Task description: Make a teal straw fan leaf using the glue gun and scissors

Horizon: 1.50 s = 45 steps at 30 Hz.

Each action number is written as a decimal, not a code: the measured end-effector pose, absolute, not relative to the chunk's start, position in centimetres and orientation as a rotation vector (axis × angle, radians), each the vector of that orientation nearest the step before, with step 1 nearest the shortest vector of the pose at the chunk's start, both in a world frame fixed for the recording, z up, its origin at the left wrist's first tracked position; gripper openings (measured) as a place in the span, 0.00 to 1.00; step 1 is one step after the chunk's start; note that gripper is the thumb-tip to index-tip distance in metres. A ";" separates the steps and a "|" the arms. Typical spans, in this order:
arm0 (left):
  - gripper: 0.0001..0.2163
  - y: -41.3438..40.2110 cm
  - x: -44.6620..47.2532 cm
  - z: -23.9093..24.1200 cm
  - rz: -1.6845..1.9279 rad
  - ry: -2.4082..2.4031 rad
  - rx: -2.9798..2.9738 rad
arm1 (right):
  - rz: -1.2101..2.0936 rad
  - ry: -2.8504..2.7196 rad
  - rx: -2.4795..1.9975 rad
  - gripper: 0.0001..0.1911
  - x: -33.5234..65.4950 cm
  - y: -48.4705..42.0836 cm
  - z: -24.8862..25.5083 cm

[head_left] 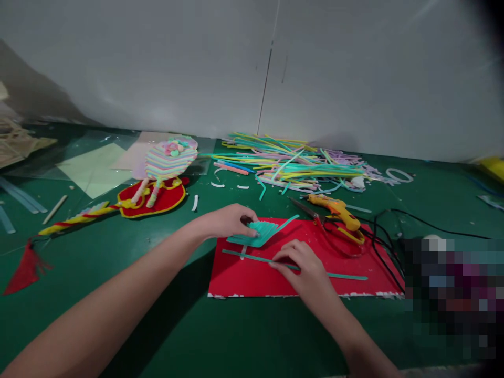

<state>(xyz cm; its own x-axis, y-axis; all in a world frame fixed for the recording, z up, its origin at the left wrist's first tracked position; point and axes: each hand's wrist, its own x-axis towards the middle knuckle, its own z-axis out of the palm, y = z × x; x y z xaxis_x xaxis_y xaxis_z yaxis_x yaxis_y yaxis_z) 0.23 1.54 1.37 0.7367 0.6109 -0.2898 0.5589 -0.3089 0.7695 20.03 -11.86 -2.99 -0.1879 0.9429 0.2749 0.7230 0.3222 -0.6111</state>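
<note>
My left hand (232, 220) is closed on a teal piece made of flattened straws laid side by side (262, 231), with one straw sticking out at its upper right. In front of it my right hand (301, 265) pinches a long flat teal straw (346, 276) close to its middle. This straw lies nearly level over the red board (236, 278), its left end crossing a small whitish strip (243, 252). Red-handled scissors (321, 223) and a yellow hot glue gun (334, 207) lie to the right of my hands.
A heap of pastel straws (291, 165) lies by the wall. Striped and red-and-yellow fan-like crafts (171, 160) lie at left, with a red tassel (27, 270). A black cord (425, 218) runs at right. White scraps (195, 202) dot the green table (177, 325).
</note>
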 end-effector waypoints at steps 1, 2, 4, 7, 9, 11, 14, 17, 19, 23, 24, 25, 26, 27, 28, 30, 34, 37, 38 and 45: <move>0.11 1.5 0.3 1.4 0.069 0.894 1.991 | 0.453 -1.986 -1.464 0.04 20.1 -11.8 -3.2; 0.11 1.4 0.4 1.4 0.064 0.897 1.992 | 0.439 -1.994 -1.459 0.05 20.2 -11.7 -3.3; 0.11 1.3 0.5 1.4 0.059 0.904 1.992 | 0.411 -1.998 -1.447 0.06 20.2 -11.7 -3.5; 0.11 1.1 0.5 1.4 0.076 0.916 1.992 | 0.392 -1.967 -1.455 0.06 20.2 -11.7 -3.5; 0.10 1.1 0.6 1.4 0.084 0.935 1.985 | 0.373 -1.956 -1.468 0.07 20.1 -11.7 -3.4; 0.10 0.9 0.7 1.5 0.080 0.964 1.980 | 0.346 -1.965 -1.470 0.06 20.0 -11.6 -3.3; 0.09 0.7 0.9 1.6 0.083 0.984 1.996 | 0.317 -1.995 -1.479 0.07 19.9 -11.5 -3.2; 0.08 0.5 1.0 1.6 0.084 0.997 2.059 | 0.294 -2.023 -1.490 0.08 19.9 -11.5 -3.3; 0.08 0.5 1.0 1.6 0.084 1.010 2.084 | 0.277 -2.021 -1.489 0.09 20.0 -11.4 -3.5; 0.11 0.6 1.0 1.3 0.118 1.057 2.080 | 0.272 -2.011 -1.498 0.09 20.0 -11.4 -3.6; 0.11 0.6 1.0 1.3 0.125 1.069 2.081 | 0.273 -2.010 -1.499 0.09 20.0 -11.4 -3.6; 0.10 0.6 1.0 1.2 0.127 1.077 2.085 | 0.277 -2.010 -1.500 0.09 20.0 -11.4 -3.6; 0.10 0.6 1.0 1.2 0.125 1.083 2.091 | 0.283 -2.011 -1.499 0.09 20.0 -11.4 -3.6; 0.09 0.6 0.9 1.2 0.121 1.092 2.100 | 0.290 -2.011 -1.497 0.08 20.0 -11.4 -3.6; 0.09 0.5 0.9 1.2 0.119 1.108 2.114 | 0.297 -2.010 -1.494 0.08 20.0 -11.4 -3.6; 0.09 0.5 0.7 1.1 0.126 1.145 2.143 | 0.307 -2.005 -1.490 0.09 20.0 -11.4 -3.5; 0.09 0.6 0.4 1.1 0.161 1.157 2.166 | 0.312 -1.987 -1.495 0.09 19.8 -11.5 -3.4; 0.06 0.8 0.3 1.3 0.188 1.133 2.228 | 0.293 -1.980 -1.514 0.07 19.7 -11.5 -3.5; 0.06 0.9 0.2 1.4 0.198 1.107 2.259 | 0.285 -1.981 -1.521 0.07 19.6 -11.5 -3.5; 0.05 1.5 0.1 1.8 0.136 0.726 2.286 | 0.279 -1.982 -1.546 0.07 19.7 -11.3 -3.7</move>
<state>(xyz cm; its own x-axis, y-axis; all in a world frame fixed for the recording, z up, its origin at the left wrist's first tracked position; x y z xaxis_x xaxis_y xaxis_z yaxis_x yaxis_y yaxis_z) 0.09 1.51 1.84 0.8355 0.5385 -0.1096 0.4620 -0.5802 0.6707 19.69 -11.32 -3.69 -0.1387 0.9344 0.3282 0.8073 0.2986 -0.5090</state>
